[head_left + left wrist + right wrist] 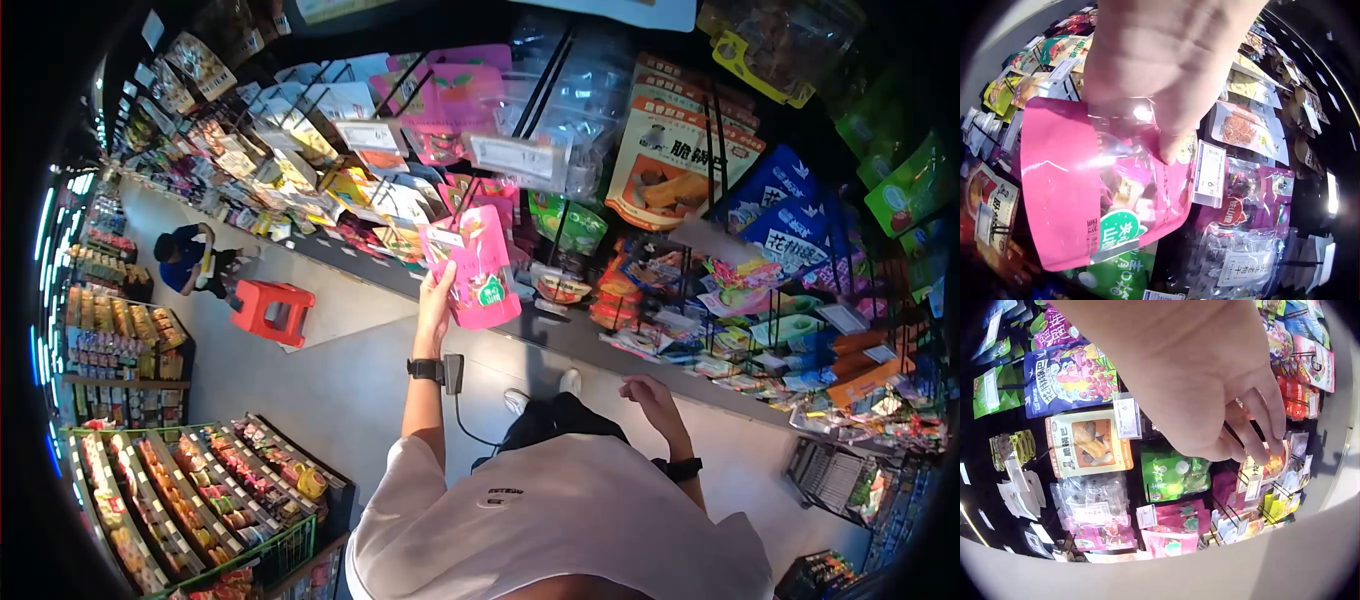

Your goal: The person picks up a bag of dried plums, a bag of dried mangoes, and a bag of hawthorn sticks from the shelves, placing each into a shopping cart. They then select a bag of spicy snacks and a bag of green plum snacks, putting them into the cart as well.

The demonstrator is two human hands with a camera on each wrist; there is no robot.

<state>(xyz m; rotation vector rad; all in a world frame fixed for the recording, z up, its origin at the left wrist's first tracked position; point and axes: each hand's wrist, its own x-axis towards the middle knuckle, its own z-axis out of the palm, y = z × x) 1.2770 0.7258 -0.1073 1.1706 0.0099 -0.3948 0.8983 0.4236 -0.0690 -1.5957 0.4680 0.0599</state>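
My left hand (pixel 434 303) grips a pink snack pouch (pixel 478 262) by its side edge, in front of the hanging shelf packs. In the left wrist view the pouch (pixel 1060 181) has a see-through window with small wrapped pieces behind it and a green round label. The fingers behind the pouch are hidden there. My right hand (pixel 653 402) hangs in the air at the right of my body with nothing in it. Its fingers are loosely bent in the right wrist view, where the hand (pixel 1210 394) overlaps the racks of packs.
Hooks carry many bags, among them orange-and-cream packs (pixel 680 150), a green bag (pixel 568 225) and blue bags (pixel 785 205). A person (pixel 190 262) sits low beside a red stool (pixel 272 310) in the aisle. A slanted snack display (pixel 200 490) stands behind at left; a wire basket (pixel 825 478) lies at right.
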